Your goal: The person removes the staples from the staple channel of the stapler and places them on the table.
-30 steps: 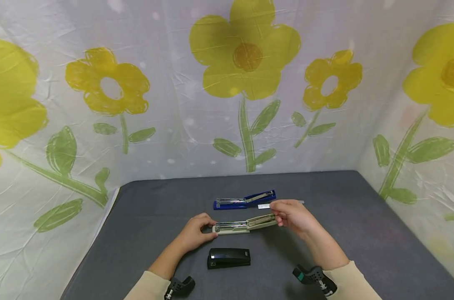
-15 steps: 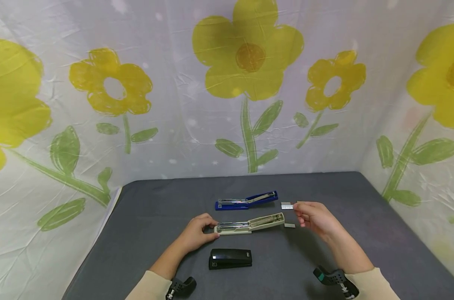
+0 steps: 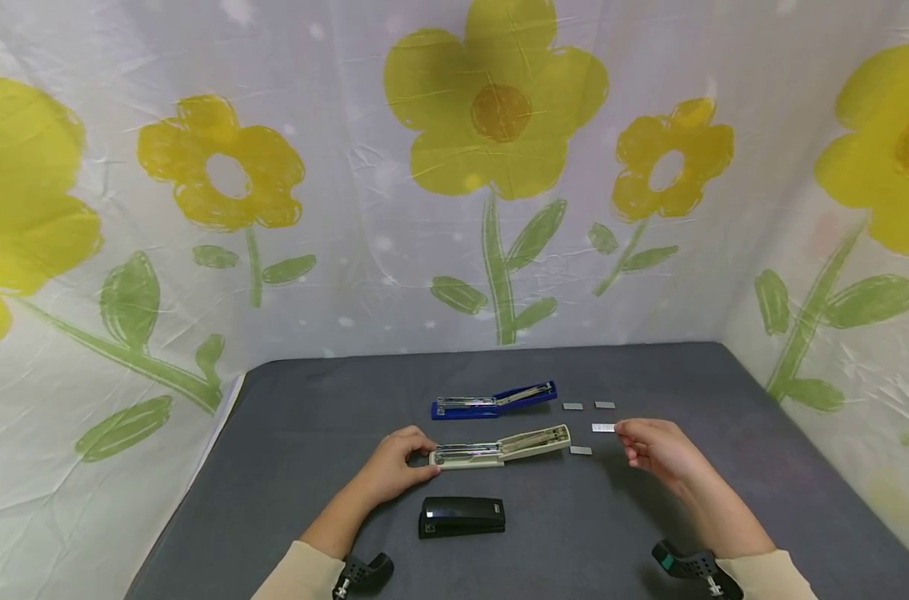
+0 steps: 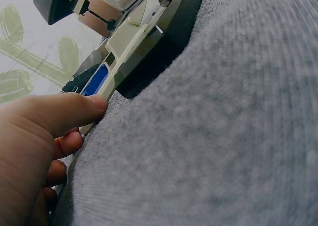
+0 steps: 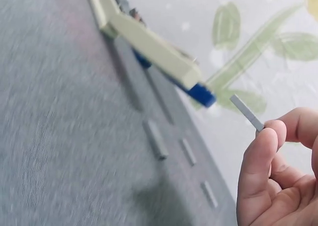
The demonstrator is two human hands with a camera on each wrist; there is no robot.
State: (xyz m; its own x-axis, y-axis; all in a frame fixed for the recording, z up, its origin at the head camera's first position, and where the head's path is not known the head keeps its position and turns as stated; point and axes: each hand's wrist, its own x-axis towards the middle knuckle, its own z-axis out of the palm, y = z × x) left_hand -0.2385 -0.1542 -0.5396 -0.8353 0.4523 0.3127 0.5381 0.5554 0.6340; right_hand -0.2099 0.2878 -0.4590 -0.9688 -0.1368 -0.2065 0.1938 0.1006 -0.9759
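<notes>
Toward the left of the middle in the head view, the left hand point(image 3: 397, 462) pinches the left end of the cream stapler point(image 3: 465, 464), thumb on the near side and a finger on the far side. This stapler is spread wide in the lower middle of the frame. Its top part leans back to the right, and the far end looks lifted off the gray table point(image 3: 312, 400). If the left hand lets go or pushes down too hard, the stapler could slide or tip, I think.

Just below it sits the black stapler point(image 3: 461, 518), which is closed. It is near the left arm, so an elbow swing could bump it. Above the cream one lies the blue stapler point(image 3: 465, 411), also spread wide.

To the right, three little staple strips lie on the table: one point(image 3: 572, 407) near the blue stapler's right end, one point(image 3: 581, 451) just beside the cream stapler's right end, and one point(image 3: 605, 405) a bit farther right. A sleeve or finger could brush them away, because they are so small.

At the right, the right hand point(image 3: 664, 454) pinches one more strip point(image 3: 602, 427) by its end, up in the air and pointing left. The fingertips hold only a tiny bit. A hard squeeze might snap it, and a loose pinch might drop it.
</notes>
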